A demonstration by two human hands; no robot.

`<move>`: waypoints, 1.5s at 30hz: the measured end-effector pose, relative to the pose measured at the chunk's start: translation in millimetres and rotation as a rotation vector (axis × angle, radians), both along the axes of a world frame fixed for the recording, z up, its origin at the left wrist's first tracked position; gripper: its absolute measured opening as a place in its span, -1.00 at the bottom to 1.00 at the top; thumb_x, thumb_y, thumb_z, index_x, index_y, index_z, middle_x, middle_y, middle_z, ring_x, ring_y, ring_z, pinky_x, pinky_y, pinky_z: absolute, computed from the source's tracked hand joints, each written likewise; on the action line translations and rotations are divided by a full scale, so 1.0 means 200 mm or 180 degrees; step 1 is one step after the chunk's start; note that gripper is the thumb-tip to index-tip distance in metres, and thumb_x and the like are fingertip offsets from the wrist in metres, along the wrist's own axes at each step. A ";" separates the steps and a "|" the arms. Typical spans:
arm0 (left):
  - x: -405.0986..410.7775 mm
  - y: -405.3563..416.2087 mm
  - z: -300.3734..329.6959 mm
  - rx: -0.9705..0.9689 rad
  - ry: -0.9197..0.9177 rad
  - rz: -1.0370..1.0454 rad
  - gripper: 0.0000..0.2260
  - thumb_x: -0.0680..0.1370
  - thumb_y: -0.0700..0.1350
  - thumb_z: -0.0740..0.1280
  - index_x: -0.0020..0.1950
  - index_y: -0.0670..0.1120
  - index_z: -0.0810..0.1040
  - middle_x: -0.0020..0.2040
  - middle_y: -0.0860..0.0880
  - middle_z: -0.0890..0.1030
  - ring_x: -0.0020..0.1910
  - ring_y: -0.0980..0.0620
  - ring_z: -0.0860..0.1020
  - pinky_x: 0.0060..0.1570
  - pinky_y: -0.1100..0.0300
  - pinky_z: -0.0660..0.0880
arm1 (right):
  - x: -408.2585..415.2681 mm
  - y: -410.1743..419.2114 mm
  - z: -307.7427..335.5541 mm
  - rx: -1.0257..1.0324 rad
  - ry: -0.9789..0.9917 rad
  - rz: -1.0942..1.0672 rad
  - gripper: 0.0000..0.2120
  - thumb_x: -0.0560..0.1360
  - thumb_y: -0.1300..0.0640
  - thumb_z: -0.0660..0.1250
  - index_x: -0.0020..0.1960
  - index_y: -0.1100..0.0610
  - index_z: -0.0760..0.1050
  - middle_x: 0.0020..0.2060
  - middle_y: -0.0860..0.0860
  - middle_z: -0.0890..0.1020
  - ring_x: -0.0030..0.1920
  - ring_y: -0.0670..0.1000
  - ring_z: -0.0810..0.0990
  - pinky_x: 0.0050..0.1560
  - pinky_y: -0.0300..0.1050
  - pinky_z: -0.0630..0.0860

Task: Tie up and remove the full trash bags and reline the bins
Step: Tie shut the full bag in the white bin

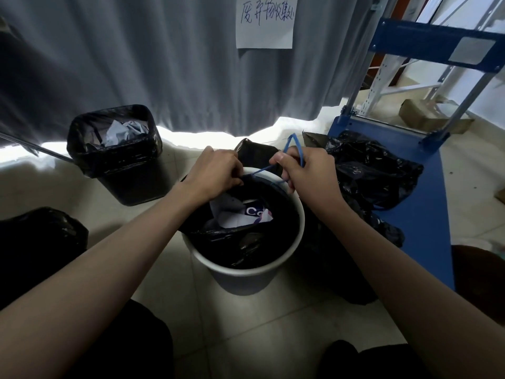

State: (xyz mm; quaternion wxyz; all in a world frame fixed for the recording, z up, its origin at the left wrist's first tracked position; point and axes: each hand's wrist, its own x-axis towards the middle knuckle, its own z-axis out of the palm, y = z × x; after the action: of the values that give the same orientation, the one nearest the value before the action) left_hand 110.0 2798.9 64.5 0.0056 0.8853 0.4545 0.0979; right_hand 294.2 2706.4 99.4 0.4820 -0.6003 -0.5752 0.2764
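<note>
Head view. Both hands worked at the far rim of the round white bin point(273, 269), which stood on the tiled floor point(164, 269) directly in front of the person.

Left hand point(216, 173): fingers curled, pinching the blue drawstring point(262, 169) together with the gathered edge of the black trash bag point(237, 242) lining the white bin. Right hand point(306, 170): fingers curled round the same drawstring, a loop of it standing up above the knuckles and another strand running under the fingers along the rim. The short stretch of string between the two hands looked taut.

The bag was still seated in the white bin, mouth open; crumpled paper and a white-and-purple printed wrapper point(257, 214) lay inside.

Other items noted:
- Square black bin point(120, 170) to the far left, lined with a black bag, crumpled paper point(125, 131) inside.
- Another black bag point(35, 242) at the near left edge; contents not visible.
- Filled black bags point(374, 173) heaped just right of the white bin, partly on the blue platform trolley point(426, 214).
- Grey curtain point(136, 64) behind, with a handwritten paper sign point(264, 21) pinned to it.
- Cardboard box point(426, 116) on the floor beyond the trolley.
</note>
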 end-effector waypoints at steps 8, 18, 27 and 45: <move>0.06 -0.11 0.16 -0.0757 -0.1676 -0.0561 -0.67 0.21 0.12 0.62 -0.17 0.03 0.62 -0.36 0.06 0.46 -0.39 0.17 0.38 -0.34 0.30 0.30 | -0.03 0.01 0.04 0.0181 0.0191 0.0094 -0.78 0.56 0.12 0.35 -0.12 0.29 0.62 -0.39 0.16 0.64 -0.36 0.02 0.66 -0.22 -0.14 0.58; 0.10 -0.14 0.16 -0.0651 -0.1881 -0.0310 -0.86 0.32 -0.13 0.58 -0.30 -0.12 0.65 -0.33 0.04 0.55 -0.35 0.14 0.44 -0.25 0.19 0.38 | -0.04 0.00 0.01 0.0410 0.0067 -0.0017 -0.79 0.40 0.05 0.47 0.01 0.04 0.57 -0.30 -0.08 0.61 -0.38 -0.18 0.56 -0.25 -0.37 0.49; 0.07 -0.15 0.17 -0.0740 -0.2068 0.0008 -0.94 0.38 -0.07 0.53 -0.26 0.06 0.69 -0.27 0.09 0.65 -0.30 0.20 0.55 -0.29 0.32 0.41 | 0.01 0.00 -0.15 -0.0506 -0.1640 0.0065 -0.93 0.41 0.18 0.41 -0.23 0.09 0.54 -0.33 -0.01 0.57 -0.24 0.05 0.57 -0.10 0.03 0.57; 0.10 -0.20 0.26 -0.1093 -0.2083 -0.0042 -0.96 0.41 -0.15 0.52 -0.22 -0.09 0.72 -0.28 0.00 0.69 -0.21 -0.03 0.64 -0.20 0.06 0.53 | -0.04 0.04 -0.16 0.0075 -0.0836 0.0222 -0.86 0.39 0.11 0.47 -0.22 -0.12 0.57 -0.49 -0.13 0.48 -0.39 -0.18 0.42 -0.30 -0.35 0.31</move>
State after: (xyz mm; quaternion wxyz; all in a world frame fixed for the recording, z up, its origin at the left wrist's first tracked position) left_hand 129.6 2758.2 116.8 0.2998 0.7963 0.4327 0.2981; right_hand 285.8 2713.8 67.2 0.3997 -0.6053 -0.6571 0.2052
